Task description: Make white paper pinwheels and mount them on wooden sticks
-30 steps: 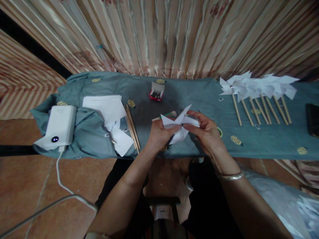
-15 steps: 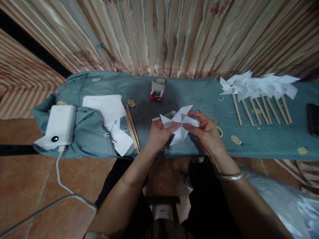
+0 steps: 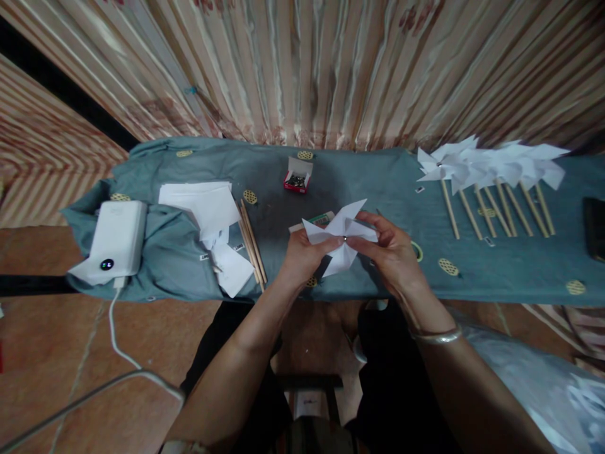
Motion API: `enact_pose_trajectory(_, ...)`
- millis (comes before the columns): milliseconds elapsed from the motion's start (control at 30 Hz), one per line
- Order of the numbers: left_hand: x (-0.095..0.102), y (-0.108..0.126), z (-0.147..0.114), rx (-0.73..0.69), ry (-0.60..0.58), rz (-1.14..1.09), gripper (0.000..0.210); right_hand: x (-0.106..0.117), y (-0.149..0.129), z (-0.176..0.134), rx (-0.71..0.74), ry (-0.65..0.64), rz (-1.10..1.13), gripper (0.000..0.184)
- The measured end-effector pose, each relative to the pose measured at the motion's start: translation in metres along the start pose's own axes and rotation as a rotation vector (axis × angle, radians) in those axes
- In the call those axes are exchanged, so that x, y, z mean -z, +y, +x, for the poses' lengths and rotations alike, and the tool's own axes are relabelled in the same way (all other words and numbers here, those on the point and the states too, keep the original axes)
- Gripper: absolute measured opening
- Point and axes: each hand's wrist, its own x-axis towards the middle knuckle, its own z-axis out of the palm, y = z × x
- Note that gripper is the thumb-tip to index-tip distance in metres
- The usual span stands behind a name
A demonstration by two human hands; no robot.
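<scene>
A white paper pinwheel [image 3: 342,257] is held between both hands over the front of the cloth-covered table. My left hand [image 3: 302,257] is closed on its left side, the thumb resting at the shiny pin in the centre. From the other side my right hand [image 3: 394,251] grips it, with the thumb against the same pin. What the fingers do beneath the paper is hidden. Behind the left hand lies a flat box with a green label [image 3: 322,220], partly covered. An open red box of metal pins [image 3: 297,181] stands farther back.
Finished pinwheels on sticks [image 3: 501,165] lie in a row at the right. To the left are wooden sticks [image 3: 251,243], white paper sheets [image 3: 201,200] and a white power bank [image 3: 121,236] with a cable [image 3: 113,328]. A pleated curtain [image 3: 321,75] hangs behind the table.
Both hands keep the pinwheel in nearly the same position, thumbs still at the pin. The whole view has shifted very slightly; nothing was let go or picked up.
</scene>
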Motion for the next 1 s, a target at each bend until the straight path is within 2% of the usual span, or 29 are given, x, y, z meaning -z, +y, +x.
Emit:
enact_pose_trajectory(200,0.0008,-0.0004,-0.0006,0.002,-0.019,-0.015,0.032,-0.0009,-0.0008,0.0002,0.000,0.040,0.007,0.052)
enact_pose_trajectory(367,0.0021,-0.0005,-0.0010,-0.005,-0.024,0.015,0.032,0.0003,-0.0003,0.0003,0.005,0.012,-0.022,0.050)
enact_pose_trajectory(567,0.0028,-0.0008,-0.0015,-0.009,-0.007,0.063,0.027,-0.0026,-0.0032,-0.0012,-0.014,0.036,0.042,0.050)
enact_pose_trajectory(1000,0.0043,-0.0010,-0.0042,-0.029,-0.027,0.094,0.023,-0.0020,-0.0034,-0.0033,-0.032,-0.020,0.035,0.053)
